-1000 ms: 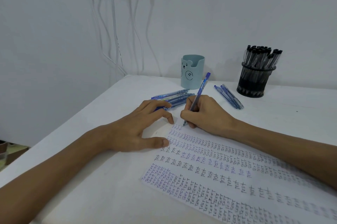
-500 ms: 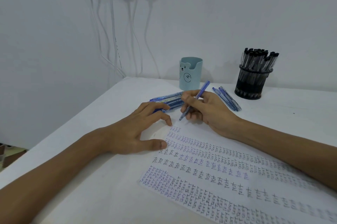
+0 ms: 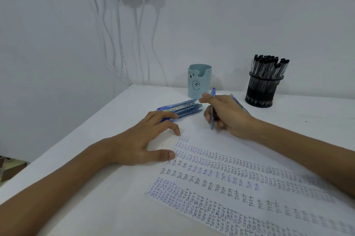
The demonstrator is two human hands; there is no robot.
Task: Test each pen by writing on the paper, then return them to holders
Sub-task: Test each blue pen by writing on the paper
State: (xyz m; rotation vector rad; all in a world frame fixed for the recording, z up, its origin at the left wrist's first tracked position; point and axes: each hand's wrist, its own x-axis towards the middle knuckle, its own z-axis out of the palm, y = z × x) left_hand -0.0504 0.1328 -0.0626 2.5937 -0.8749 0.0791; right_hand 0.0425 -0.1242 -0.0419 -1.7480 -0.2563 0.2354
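Blue and slim, the blue pen (image 3: 212,114) is pinched in the curled fingers of the right hand (image 3: 230,114), over the bare far end of the paper (image 3: 230,182). Its long axis runs nearly straight from the near edge of the tabletop (image 3: 317,120) to the far edge, tip down toward the person, clicker end up toward the pale blue holder (image 3: 199,82), which bears a drawn bear face. Whether the tip touches the sheet cannot be told. The left hand (image 3: 146,139) lies flat, fingers spread and gripping nothing, thumb and forefinger on the paper's left corner. Beyond it the loose blue pens (image 3: 182,108) lie side by side, roughly along the far edge. Rows of "TEST" in black and blue ink fill the paper. A black mesh holder (image 3: 264,89) packed with black-capped pens (image 3: 269,66) stands at the far edge
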